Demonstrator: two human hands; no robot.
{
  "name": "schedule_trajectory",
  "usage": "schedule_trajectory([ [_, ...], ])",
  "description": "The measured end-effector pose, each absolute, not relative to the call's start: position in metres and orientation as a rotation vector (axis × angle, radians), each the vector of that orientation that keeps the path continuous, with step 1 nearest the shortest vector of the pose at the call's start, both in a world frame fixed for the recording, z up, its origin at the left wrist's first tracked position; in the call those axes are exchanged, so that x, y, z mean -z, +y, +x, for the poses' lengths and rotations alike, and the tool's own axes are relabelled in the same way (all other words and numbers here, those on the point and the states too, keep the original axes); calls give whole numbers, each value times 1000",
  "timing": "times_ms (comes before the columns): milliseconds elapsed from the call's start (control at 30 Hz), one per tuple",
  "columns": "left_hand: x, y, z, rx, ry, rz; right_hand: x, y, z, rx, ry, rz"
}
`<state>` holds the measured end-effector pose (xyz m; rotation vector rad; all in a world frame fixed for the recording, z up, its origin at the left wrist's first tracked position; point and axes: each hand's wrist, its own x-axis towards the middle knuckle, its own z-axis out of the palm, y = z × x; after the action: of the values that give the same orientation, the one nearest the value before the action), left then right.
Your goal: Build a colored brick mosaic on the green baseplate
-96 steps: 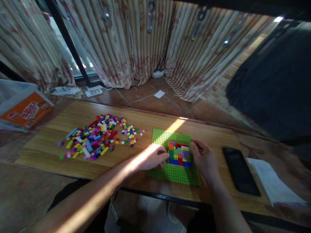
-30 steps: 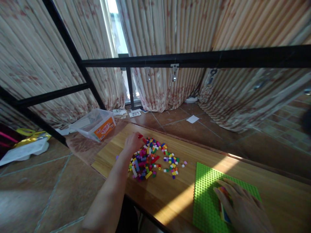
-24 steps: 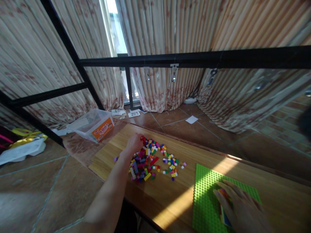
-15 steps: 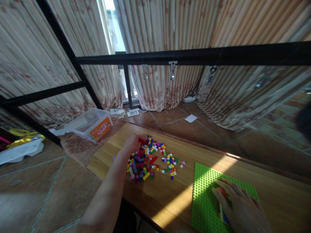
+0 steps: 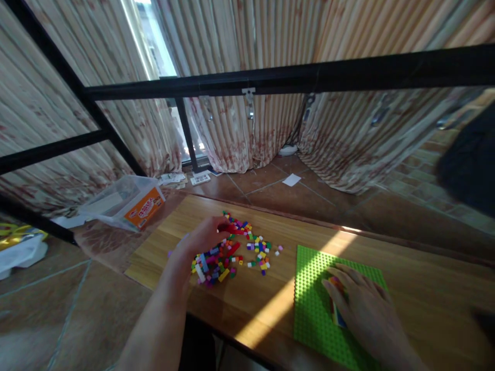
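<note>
My left hand [image 5: 209,233] reaches over the far left part of a pile of small coloured toy bricks [image 5: 216,262] on the wooden table. Its fingers are closed on a long red brick [image 5: 234,229], which sticks out to the right of them. My right hand [image 5: 358,301] lies over a green studded baseplate [image 5: 311,296]. Its thumb and fingers are bent around a small multicoloured brick build [image 5: 337,315] on the plate. Most of that build is hidden under the hand; red, yellow, white and blue parts show by the thumb.
Loose bricks [image 5: 263,252] lie between the pile and the baseplate. Beyond the table's left end stands a clear plastic bin [image 5: 124,203] with an orange label. A black metal bar [image 5: 278,80] crosses in front of the curtains. Something dark [image 5: 469,159] shows at the right edge.
My left hand has shifted slightly right over the pile, and the long red brick now shows in its fingers. My right hand stays on the build. The whole view has turned a little.
</note>
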<state>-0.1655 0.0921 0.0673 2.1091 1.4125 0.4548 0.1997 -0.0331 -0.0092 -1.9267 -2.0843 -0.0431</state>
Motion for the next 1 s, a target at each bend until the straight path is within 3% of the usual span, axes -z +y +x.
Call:
schedule_trajectory([
  [233,-59,64,-91,-449,1028,2076,-15,-33,175,-12,-1876,-1697],
  [467,-52,36,-31,-523,812,1952,-32,-38,145,-607,-1725,-1481],
  [733,-46,33,-12,-705,805,1478,-34,-39,150,-911,-1474,-1380],
  [1000,-49,30,-14,-747,760,1517,-37,-36,147,-1121,-1218,-1308],
])
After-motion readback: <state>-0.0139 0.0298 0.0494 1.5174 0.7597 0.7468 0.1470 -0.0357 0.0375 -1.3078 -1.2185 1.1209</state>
